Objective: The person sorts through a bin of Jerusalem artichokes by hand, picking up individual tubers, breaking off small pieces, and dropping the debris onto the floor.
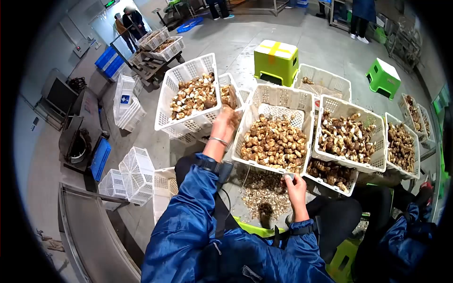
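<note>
A white perforated basket (240, 146) full of small brown-and-white mushrooms (273, 141) stands in front of me. My left hand (226, 122) is at the right side of another white basket (165, 106) of mushrooms, up and to the left; its fingers are blurred and partly hidden. Near the front rim of the middle basket, my right hand (295, 185) is closed, with thumb and fingers pinched round something small that I cannot make out. Below the middle basket, many small pale and brown trimmings (264, 198) lie in a heap.
More mushroom baskets (349, 162) stand to the right, beside a co-worker's blue sleeve (406, 236). Green stools (276, 63) stand beyond. Empty white baskets (137, 174) and a metal-edged surface (94, 236) are at left. Two people (132, 23) stand by a loaded cart (160, 63).
</note>
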